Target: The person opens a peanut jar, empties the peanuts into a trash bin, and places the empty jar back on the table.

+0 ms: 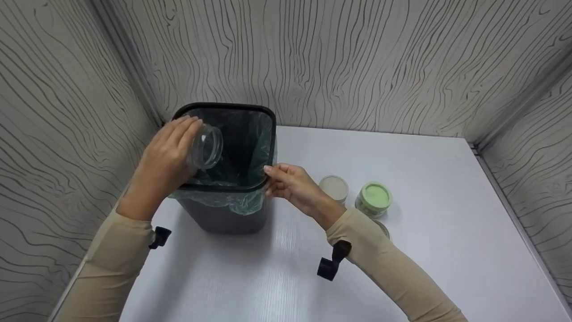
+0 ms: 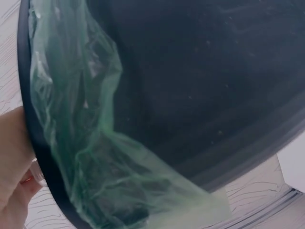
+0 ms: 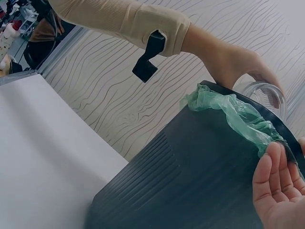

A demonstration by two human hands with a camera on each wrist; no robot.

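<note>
A clear jar [image 1: 207, 146] lies tipped on its side above the mouth of a dark trash bin [image 1: 232, 219]; my left hand [image 1: 166, 154] grips it, its open end facing right. Nothing shows inside the jar. A green plastic liner [image 1: 246, 203] is folded over the bin's rim, also seen as the liner [image 2: 81, 95] in the left wrist view. With thumb and fingers, my right hand [image 1: 292, 185] pinches the rim and liner at the bin's right front corner. In the right wrist view the jar [image 3: 263, 95] shows beyond the rim.
Right of the bin stand a jar with a pale lid [image 1: 334, 187] and a jar with a green lid [image 1: 374, 197]. A round lid-like disc [image 1: 382, 229] is partly hidden by the right sleeve. Patterned walls [image 1: 313, 67] enclose the white table [image 1: 447, 214].
</note>
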